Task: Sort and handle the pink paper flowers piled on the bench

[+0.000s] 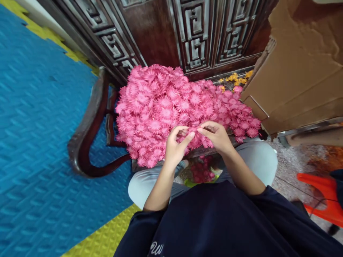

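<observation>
A big heap of pink artificial flowers (160, 103) covers the dark wooden bench in front of me. At the heap's near edge my left hand (177, 142) pinches a small pink flower piece (193, 129) between thumb and forefinger. My right hand (215, 135) grips the other side of the same piece with its fingertips close together. The piece is small and blends with the pink flowers behind it, so its exact shape is hard to make out. Both hands are close together above my knees.
The bench has a curved wooden armrest (85, 153) at left and a carved back (198, 35). A cardboard sheet (300, 78) stands at right, near some orange pieces (234, 78). Pink pieces (202, 171) lie below between my legs. A red-orange stool (321, 200) stands at lower right.
</observation>
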`<state>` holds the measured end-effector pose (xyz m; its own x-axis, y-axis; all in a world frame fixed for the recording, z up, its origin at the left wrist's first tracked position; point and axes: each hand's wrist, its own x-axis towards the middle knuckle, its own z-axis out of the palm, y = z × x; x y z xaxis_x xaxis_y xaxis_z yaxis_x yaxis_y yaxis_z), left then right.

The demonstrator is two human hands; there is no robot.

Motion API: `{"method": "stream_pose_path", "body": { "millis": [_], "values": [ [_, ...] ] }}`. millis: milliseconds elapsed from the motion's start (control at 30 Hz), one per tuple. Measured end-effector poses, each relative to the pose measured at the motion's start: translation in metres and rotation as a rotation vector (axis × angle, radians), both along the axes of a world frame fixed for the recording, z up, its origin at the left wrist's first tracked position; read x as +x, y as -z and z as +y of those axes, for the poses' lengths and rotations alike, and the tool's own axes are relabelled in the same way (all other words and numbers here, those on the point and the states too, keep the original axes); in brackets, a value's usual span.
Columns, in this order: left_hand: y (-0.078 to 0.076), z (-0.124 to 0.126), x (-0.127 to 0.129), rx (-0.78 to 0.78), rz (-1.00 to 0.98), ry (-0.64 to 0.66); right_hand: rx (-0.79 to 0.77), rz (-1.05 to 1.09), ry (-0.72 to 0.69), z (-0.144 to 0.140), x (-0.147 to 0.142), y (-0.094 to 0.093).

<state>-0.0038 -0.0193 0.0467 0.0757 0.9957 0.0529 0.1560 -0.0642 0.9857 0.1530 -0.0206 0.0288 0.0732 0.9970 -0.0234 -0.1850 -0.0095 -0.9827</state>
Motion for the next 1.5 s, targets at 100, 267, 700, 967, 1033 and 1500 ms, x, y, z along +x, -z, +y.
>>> {"method": "stream_pose_path", "body": {
  "millis": [100,267,700,967,1033,1500],
  "values": [
    [0.0,-0.004,-0.006,-0.041,-0.051,-0.058,0.001,0.008,-0.058,-0.007,-0.011,-0.009],
    [-0.006,-0.013,-0.015,-0.117,-0.228,-0.086,-0.058,0.091,-0.14,-0.015,-0.017,-0.018],
    [-0.015,-0.033,-0.024,0.024,-0.239,0.02,0.129,0.02,-0.134,-0.036,-0.021,-0.04],
    [-0.016,-0.039,-0.026,0.149,-0.207,0.064,0.328,-0.172,-0.103,-0.044,-0.017,-0.038],
    [-0.017,-0.04,-0.025,0.204,-0.155,0.039,0.369,-0.269,-0.108,-0.046,-0.015,-0.04],
    [-0.021,-0.042,-0.019,0.09,-0.038,-0.011,0.24,-0.291,-0.05,-0.046,-0.022,-0.046]
  ]
}}
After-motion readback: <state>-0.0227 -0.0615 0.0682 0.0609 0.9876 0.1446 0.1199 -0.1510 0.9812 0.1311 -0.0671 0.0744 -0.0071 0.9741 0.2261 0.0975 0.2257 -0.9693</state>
